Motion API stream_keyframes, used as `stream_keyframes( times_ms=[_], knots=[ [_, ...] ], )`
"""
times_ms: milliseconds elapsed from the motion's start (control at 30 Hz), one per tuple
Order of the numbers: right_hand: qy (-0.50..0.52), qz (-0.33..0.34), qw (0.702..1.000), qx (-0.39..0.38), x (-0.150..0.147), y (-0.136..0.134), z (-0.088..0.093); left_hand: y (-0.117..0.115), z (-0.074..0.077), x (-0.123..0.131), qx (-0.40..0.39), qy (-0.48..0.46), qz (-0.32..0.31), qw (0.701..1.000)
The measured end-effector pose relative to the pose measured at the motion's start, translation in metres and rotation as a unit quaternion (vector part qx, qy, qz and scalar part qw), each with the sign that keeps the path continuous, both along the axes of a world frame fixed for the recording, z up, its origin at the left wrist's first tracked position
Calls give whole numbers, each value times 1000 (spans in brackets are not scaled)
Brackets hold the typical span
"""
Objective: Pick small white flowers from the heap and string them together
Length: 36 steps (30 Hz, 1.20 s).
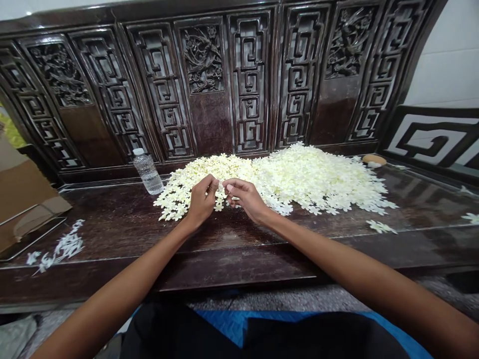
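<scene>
Two hands, the left hand [202, 198] and the right hand [249, 198], are held close together near the middle of the frame, just by a big pile of small white and pale yellow flowers [322, 174]. On the left, the fingers are bent in, with the thumb close to them. On the right, the thumb and first finger are brought near each other. Whether a flower is pinched by either hand cannot be told. The pile is spread on a dark wooden bench seat [224, 238], from the middle of the frame toward the right. A clear plastic bottle [149, 174] is stood just beside the pile's left end; it could be tipped over if it is bumped by the left hand. Loose flowers [380, 227] are seen at the right, near the front edge, and could be knocked off by a careless sweep. At the lower left, thin white scraps [67, 245] are heaped near a cardboard box [26, 187]; flowers could get mixed in if pushed that way.
</scene>
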State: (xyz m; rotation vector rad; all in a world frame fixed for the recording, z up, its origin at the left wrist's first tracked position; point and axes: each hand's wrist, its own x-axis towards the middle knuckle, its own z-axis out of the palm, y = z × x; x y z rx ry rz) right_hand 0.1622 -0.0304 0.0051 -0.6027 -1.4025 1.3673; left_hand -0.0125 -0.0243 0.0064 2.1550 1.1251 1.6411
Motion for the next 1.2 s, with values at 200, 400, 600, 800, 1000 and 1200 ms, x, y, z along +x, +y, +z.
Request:
stream_keyframes(
  times_ms=[200, 400, 600, 800, 1000, 1200],
  knots=[
    [-13, -21, 999, 36, -4, -3, 1, 0, -3, 6, -4, 11, 15, 1000],
    [-33, -80, 994, 72, -4, 2, -4, 4, -10, 8, -55, -28, -17, 998],
    [-35, -129, 990, 42, -1, 12, -10, 11, -13, 11, -159, -175, -112, 965],
    [-67, -191, 979, 28, 6, 14, -2, 15, -16, 8, -208, -152, -149, 955],
    [-166, -253, 950, 80, 8, 11, 1, 6, -8, 7, -14, 108, 21, 994],
    [-164, -200, 962, 87, 4, 5, 2, 9, -4, -1, 25, 221, 18, 975]
  ],
)
